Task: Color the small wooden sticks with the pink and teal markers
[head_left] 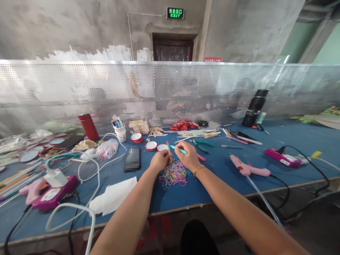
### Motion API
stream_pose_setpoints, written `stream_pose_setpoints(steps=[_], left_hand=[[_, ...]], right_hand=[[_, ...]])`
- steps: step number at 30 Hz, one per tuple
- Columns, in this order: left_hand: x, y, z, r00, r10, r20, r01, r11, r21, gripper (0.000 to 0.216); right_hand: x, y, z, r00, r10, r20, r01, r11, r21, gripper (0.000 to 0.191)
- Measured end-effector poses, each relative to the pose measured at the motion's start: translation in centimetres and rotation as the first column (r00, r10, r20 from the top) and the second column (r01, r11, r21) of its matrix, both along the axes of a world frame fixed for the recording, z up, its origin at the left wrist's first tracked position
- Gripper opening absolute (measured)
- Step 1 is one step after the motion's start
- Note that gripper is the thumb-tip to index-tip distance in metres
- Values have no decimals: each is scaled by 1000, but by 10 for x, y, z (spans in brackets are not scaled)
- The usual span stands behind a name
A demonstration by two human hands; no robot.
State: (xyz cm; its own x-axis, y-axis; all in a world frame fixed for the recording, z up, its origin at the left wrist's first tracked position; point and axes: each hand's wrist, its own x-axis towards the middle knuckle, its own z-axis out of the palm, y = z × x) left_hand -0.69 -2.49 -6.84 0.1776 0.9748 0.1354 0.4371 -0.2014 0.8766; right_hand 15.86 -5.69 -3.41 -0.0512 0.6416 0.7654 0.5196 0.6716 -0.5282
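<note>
My left hand point(160, 160) is closed around a small stick point(168, 144) that stands upright, with red and green at its top. Pinched in my right hand point(187, 154) is a teal marker point(182, 150), its tip pointing left at the stick. From this distance I cannot tell whether tip and stick touch. Under both hands lies a loose pile of colourful rubber bands point(174, 177). Just beyond them are round red-rimmed pieces with white insides point(151, 146). Green-handled pliers point(203, 143) rest right of my right hand.
A phone point(132, 159) and white paper point(117, 194) lie on the left. Glue guns point(248, 168) with cords lie on both sides. A red bottle point(89, 127), a pen cup point(120, 132) and a black bottle point(255, 109) stand before a perforated metal screen point(180, 81).
</note>
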Motion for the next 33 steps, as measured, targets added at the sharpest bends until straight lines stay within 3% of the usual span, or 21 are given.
stream_pose_setpoints(steps=[5, 11, 16, 22, 27, 33], left_hand=[[0, 0, 0, 1000, 5, -13, -5, 1000, -20, 16], [1, 0, 0, 1000, -2, -7, 2, 1000, -19, 16], [1, -2, 2, 1000, 4, -8, -4, 1000, -19, 16], [0, -3, 3, 999, -31, 32, 32, 999, -16, 16], [1, -3, 4, 1000, -11, -15, 11, 1000, -26, 19], [1, -3, 5, 999, -6, -33, 5, 1000, -21, 17]], right_hand=[[0, 0, 0, 999, 33, 20, -33, 999, -7, 16], [1, 0, 1, 1000, -27, 4, 27, 1000, -4, 17], [0, -2, 1, 999, 48, 17, -48, 999, -25, 17], [1, 0, 1, 1000, -15, 1, 15, 1000, -3, 17], [-1, -2, 3, 999, 49, 20, -49, 999, -3, 15], [0, -1, 2, 1000, 0, -8, 0, 1000, -16, 16]])
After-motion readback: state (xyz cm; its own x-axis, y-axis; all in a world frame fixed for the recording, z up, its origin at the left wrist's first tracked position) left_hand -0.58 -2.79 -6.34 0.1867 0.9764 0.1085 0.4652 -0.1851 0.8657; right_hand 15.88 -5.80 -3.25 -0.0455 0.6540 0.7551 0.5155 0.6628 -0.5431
